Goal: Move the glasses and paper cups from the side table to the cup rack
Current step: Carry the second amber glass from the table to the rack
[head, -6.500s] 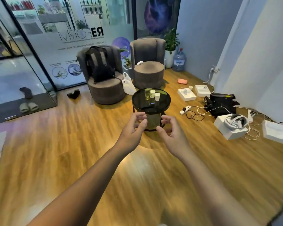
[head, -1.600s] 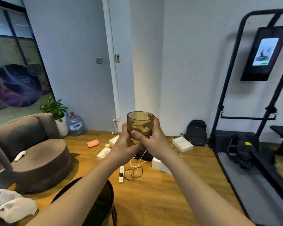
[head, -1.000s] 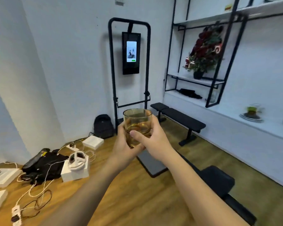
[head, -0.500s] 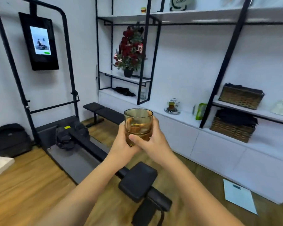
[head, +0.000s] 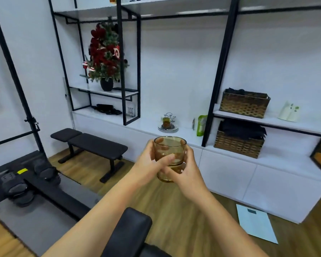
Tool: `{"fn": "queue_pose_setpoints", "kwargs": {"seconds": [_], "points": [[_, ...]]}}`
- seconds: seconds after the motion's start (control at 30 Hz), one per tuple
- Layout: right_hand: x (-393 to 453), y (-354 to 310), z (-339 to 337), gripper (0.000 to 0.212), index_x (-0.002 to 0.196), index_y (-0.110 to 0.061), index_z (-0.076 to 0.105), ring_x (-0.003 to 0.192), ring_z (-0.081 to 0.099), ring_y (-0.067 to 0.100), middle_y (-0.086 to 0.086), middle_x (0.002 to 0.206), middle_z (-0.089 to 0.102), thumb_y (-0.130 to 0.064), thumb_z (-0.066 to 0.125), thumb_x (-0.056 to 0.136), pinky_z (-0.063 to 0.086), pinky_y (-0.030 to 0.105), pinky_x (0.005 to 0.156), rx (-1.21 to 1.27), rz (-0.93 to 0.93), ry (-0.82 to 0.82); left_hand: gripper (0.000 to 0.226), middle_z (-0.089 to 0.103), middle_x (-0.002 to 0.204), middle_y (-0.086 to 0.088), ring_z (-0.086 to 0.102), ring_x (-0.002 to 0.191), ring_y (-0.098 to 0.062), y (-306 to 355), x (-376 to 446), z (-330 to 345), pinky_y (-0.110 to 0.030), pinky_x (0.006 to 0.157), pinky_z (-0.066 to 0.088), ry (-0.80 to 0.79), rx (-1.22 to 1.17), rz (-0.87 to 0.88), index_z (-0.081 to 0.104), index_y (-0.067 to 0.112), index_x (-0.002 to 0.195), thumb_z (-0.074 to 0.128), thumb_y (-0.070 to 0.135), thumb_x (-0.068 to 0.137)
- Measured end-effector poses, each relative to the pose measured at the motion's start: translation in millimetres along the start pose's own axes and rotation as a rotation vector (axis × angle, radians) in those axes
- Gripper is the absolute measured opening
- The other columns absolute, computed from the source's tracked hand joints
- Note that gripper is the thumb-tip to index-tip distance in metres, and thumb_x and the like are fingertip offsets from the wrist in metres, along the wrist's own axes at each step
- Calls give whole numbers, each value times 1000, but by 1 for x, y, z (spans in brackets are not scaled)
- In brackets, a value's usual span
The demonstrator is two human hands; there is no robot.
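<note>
Carrying an amber glass (head: pixel 170 156) at chest height, both hands close around it: the left hand (head: pixel 148 164) wraps the near and left wall with its thumb laid across the front, and the right hand (head: pixel 188 173) cups the lower right side and base, fingers curled tight. Both forearms reach forward from the bottom of the view and meet at the glass, which stands upright with its rim level. It looks like two tumblers nested, though the overlap of fingers makes that hard to confirm. Below the glass lies a black padded seat (head: pixel 130 232), and to its left a black bench (head: pixel 90 142) stands on the wooden floor (head: pixel 167 206). Beyond the glass, on the white surface (head: pixel 150 125), waits the cup rack (head: pixel 168 123), well apart, with one amber glass apparently already on it. The likely trouble is underfoot: the seat and rail sit between the person and the rack, so a stumble could jolt the grip. If two glasses are stacked, tilting could let one slide free.
</note>
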State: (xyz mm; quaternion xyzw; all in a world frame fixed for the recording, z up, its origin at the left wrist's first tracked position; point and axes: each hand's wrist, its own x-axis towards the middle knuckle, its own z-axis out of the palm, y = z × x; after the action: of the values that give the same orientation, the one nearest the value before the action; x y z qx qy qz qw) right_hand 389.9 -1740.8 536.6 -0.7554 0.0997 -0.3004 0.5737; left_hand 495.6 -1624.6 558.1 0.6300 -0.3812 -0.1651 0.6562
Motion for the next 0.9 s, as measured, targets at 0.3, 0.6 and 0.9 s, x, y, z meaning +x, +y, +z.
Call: {"fn": "queue_pose_setpoints", "kwargs": {"seconds": [0.3, 0.6, 0.9], "points": [[160, 80, -92, 103, 147, -45, 27, 105, 68, 2, -17, 120, 65, -53, 86, 64, 57, 24, 85, 69, 52, 110, 76, 74, 115, -6, 72, 110, -23, -47, 217, 64, -39, 91, 60, 13, -129, -10, 60, 20, 120, 86, 50, 55], [298, 160, -162, 66, 132, -20, 52, 110, 70, 18, 5, 122, 70, -40, 82, 77, 58, 30, 82, 329, 147, 141, 68, 77, 104, 11, 75, 105, -20, -106, 375, 114, -39, 81, 62, 56, -221, -51, 64, 27, 118, 87, 54, 60], [460, 240, -250, 81, 128, -25, 54, 112, 68, 20, 2, 118, 71, -59, 88, 62, 57, 33, 87, 379, 198, 66, 76, 78, 106, 3, 75, 103, -19, -158, 544, 159, -41, 86, 58, 103, -226, -140, 60, 17, 122, 87, 51, 59]]}}
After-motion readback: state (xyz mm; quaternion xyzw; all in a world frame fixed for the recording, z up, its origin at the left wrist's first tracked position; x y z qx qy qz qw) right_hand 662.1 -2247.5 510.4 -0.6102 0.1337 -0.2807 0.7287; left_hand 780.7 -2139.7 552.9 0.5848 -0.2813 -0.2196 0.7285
